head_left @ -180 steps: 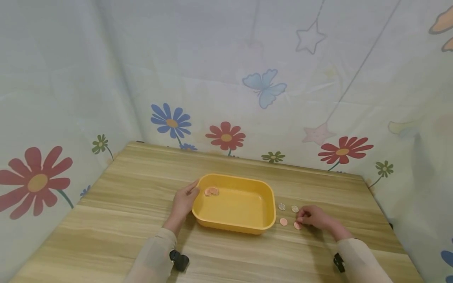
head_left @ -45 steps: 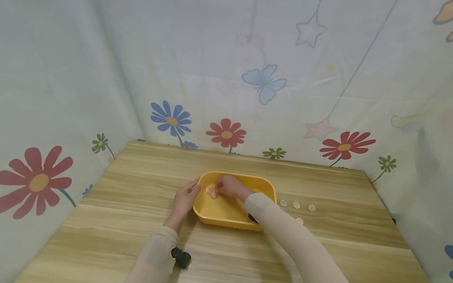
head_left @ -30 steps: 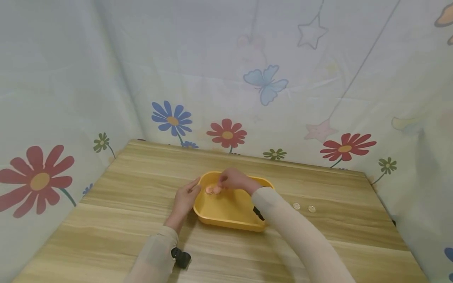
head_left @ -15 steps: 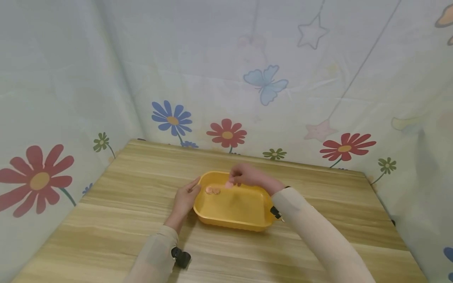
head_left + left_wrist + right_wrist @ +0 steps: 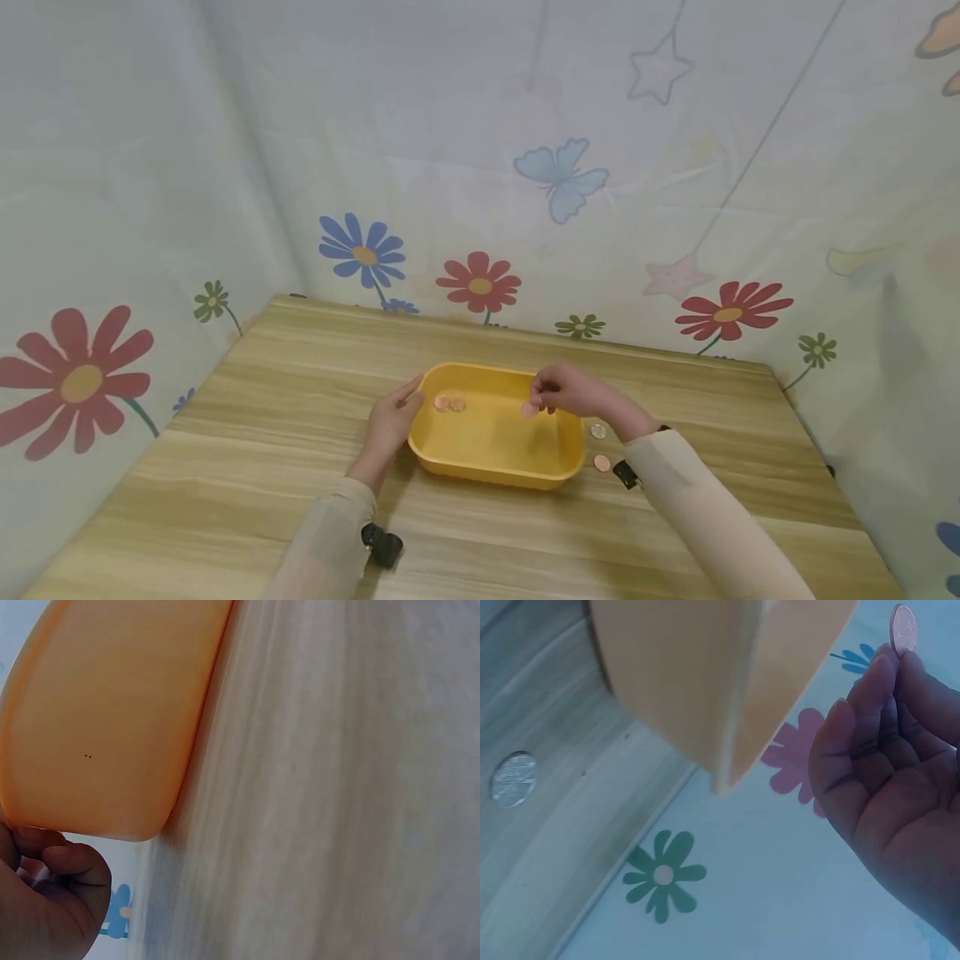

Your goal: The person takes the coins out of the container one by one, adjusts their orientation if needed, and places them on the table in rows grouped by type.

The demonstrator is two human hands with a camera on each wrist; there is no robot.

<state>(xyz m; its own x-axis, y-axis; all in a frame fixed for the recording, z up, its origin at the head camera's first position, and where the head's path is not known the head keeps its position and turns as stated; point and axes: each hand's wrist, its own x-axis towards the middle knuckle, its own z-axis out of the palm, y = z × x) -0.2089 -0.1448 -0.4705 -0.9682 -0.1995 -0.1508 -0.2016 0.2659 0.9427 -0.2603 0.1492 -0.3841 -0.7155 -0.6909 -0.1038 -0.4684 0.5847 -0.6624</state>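
A yellow plastic tray [image 5: 491, 479] stands on the wooden table. My left hand [image 5: 392, 423] grips its left end at the rim; the left wrist view shows curled fingers [image 5: 75, 859] against the tray's edge. Two copper-coloured coins [image 5: 442, 403] lie side by side in the tray's far left part. Over the tray's right half, my right hand [image 5: 572, 390] pinches a coin [image 5: 903, 630] between thumb and fingertips, held up on edge in the right wrist view. Right of the tray, a silver-coloured coin [image 5: 597, 431] and a copper-coloured coin [image 5: 602, 462] lie on the table.
The wooden table [image 5: 247, 467] extends around the tray. Behind and beside it hangs a pale sheet [image 5: 420, 167] printed with flowers, stars and a butterfly. My right forearm [image 5: 712, 508] covers part of the table's right side, where coins lay in earlier frames.
My right hand went from the table coins into the tray, took one coin from the group at its left, then moved right with it. My left hand has stayed on the tray's left end.
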